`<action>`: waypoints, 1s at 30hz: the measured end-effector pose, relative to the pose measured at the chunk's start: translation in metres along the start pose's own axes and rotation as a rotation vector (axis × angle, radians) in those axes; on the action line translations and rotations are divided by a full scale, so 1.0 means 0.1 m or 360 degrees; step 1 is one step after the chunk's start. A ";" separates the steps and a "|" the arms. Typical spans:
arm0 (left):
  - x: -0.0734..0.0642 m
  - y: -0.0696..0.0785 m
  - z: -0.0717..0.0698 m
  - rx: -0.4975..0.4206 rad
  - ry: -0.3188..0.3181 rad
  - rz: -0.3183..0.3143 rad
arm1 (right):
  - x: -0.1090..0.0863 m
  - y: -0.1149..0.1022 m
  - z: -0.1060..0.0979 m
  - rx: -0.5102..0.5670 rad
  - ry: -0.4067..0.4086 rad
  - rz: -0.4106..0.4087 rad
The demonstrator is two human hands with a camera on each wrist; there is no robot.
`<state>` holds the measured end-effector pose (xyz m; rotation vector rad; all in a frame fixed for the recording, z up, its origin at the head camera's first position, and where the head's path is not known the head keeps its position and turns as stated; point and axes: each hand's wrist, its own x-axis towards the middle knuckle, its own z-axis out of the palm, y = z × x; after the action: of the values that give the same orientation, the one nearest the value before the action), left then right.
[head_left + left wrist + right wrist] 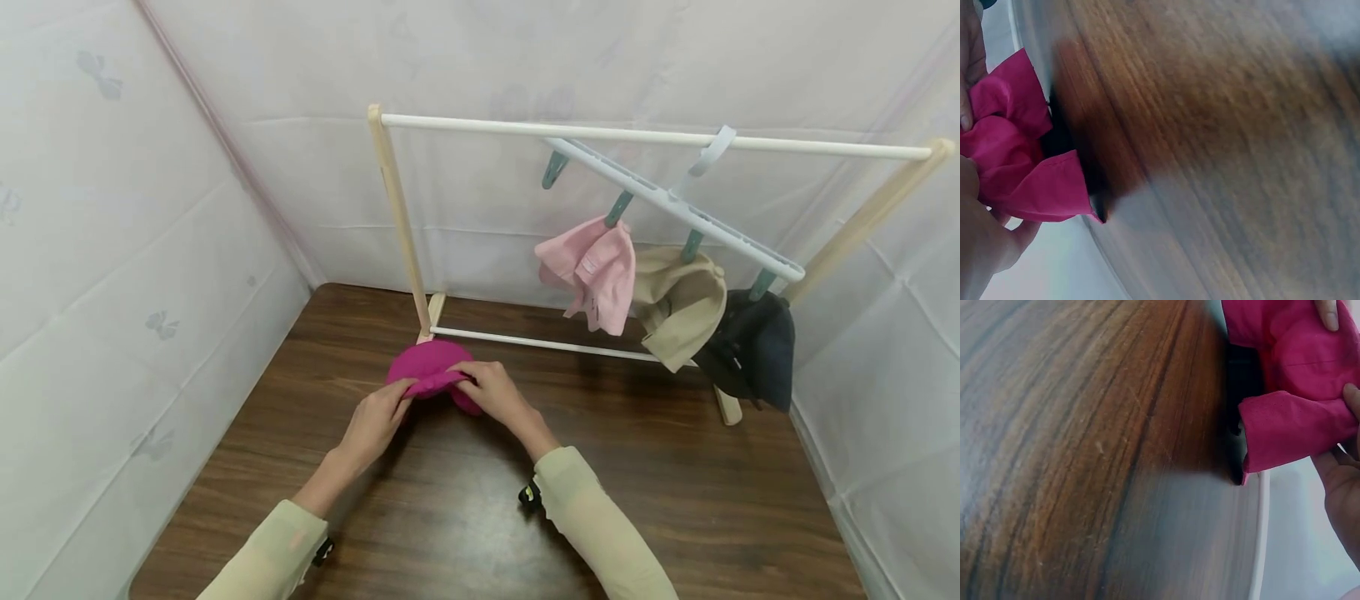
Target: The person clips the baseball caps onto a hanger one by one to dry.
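A magenta cap (427, 358) is between both hands, close over the brown table. My left hand (377, 419) pinches its near edge on the left, thumb toward me. On the right, my right hand (491, 392) grips the same edge with thumb and fingers. In the left wrist view the cap's cloth (1029, 181) is folded and bunched between the hands. The right wrist view shows the cap's fabric (1297, 428) spreading out, with a dark gap under it.
A rack with a white top rail (525, 128) stands behind. From it a pale blue hanger (660, 196) carries a pink cap (600, 267), a beige cap (686, 304) and a dark cap (761, 346) on green clips. Another clip (553, 169) holds nothing. White curtains (150, 250) surround the table (450, 517).
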<state>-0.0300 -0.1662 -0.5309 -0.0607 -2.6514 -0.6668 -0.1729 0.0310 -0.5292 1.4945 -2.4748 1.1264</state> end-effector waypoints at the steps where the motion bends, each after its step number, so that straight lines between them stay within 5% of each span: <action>1: 0.00 0.00 -0.01 -0.0003 0.0004 0.0000 | 0.00 0.00 0.00 0.0002 0.0006 -0.0003; 11: 0.06 0.00 -0.07 0.0006 0.0104 0.0045 | 0.07 -0.01 -0.08 -0.0015 -0.0007 -0.0045; 22: 0.36 0.13 -0.19 -0.0143 0.0189 0.0205 | 0.18 -0.11 -0.32 0.0019 0.0098 0.0146; 30: 0.53 0.21 -0.25 -0.0289 0.0115 0.0271 | 0.21 -0.13 -0.54 0.0064 0.0068 0.0205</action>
<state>-0.0667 -0.1617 -0.4807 -0.3038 -2.4762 -0.8328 -0.1908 0.0437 -0.4743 1.3224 -2.5668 1.2212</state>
